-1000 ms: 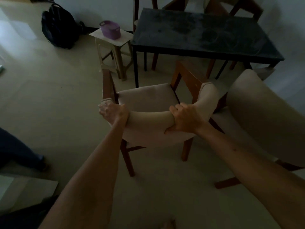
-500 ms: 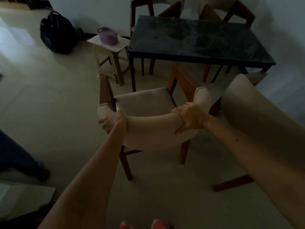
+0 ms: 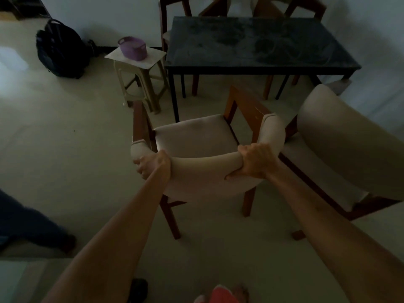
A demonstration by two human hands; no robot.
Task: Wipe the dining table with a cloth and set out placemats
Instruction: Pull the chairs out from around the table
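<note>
**Fingers locked on chair, desk yet to be wiped**

Fingers [image 3: 244, 150] of the right hand [image 3: 255, 162] curl over the top of the chair [image 3: 196, 141] backrest, thumb tucked beneath; the left hand [image 3: 150, 164] wraps the backrest's left end the same way. The chair sits just near of the dark desk [image 3: 258, 44], whose top shows dusty smears and carries nothing. No cloth or placemats can be made out in this dim room; a purple basket [image 3: 132, 48] on a stool [image 3: 140, 82] to the desk's left may hold them, though its contents are hidden.

Trouble looks likeliest close by. A second chair [image 3: 349, 138] stands just right of the held one, and a sideways swing could knock their wooden arms together. The far-left chair leg is near the stool, so a shove that way might tip the basket. The person's feet [image 3: 220, 295] lie directly behind, at risk if the chair is dragged back fast. Another person's leg [image 3: 32, 224] crosses the floor at near left, well apart for now.
</note>
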